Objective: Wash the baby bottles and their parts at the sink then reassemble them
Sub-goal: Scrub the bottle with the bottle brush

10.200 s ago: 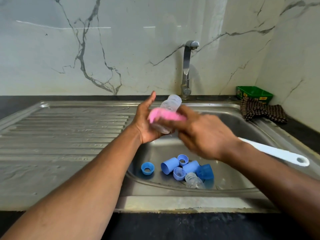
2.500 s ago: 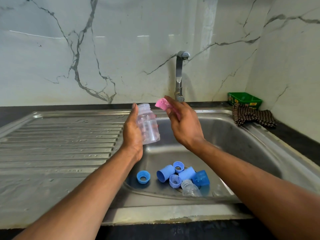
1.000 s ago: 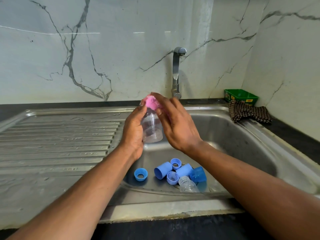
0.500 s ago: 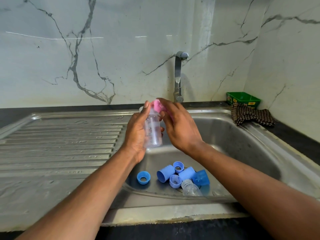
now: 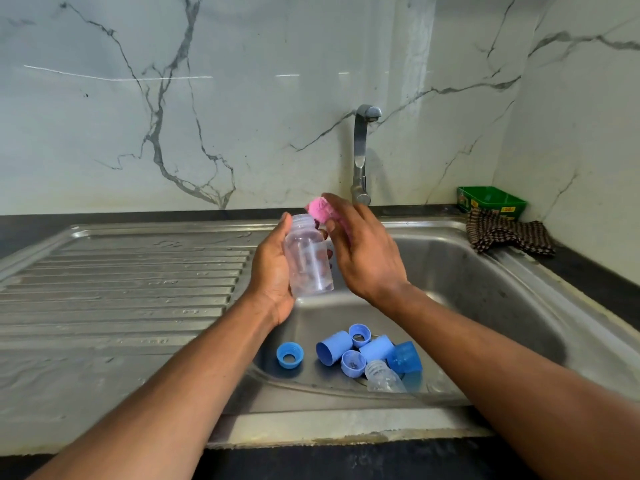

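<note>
My left hand [image 5: 272, 271] grips a clear baby bottle [image 5: 308, 258] upright above the sink basin [image 5: 485, 289], its mouth open at the top. My right hand [image 5: 363, 251] holds a pink sponge [image 5: 320, 208] just above and right of the bottle's mouth. On the basin floor lie several blue parts: a screw ring [image 5: 290, 355], a tall cap [image 5: 334, 348], a darker translucent cap [image 5: 404, 357], and a second clear bottle [image 5: 384, 377] on its side.
The tap [image 5: 362, 154] stands behind my hands; no water is visible. A ribbed steel drainboard [image 5: 121, 289] stretches to the left. A checked cloth [image 5: 505, 235] and a green box [image 5: 491, 199] sit at the back right corner.
My right hand has lifted the pink sponge off the bottle's mouth and slightly to the right. The bottle now tilts a little more upright in my left hand.
</note>
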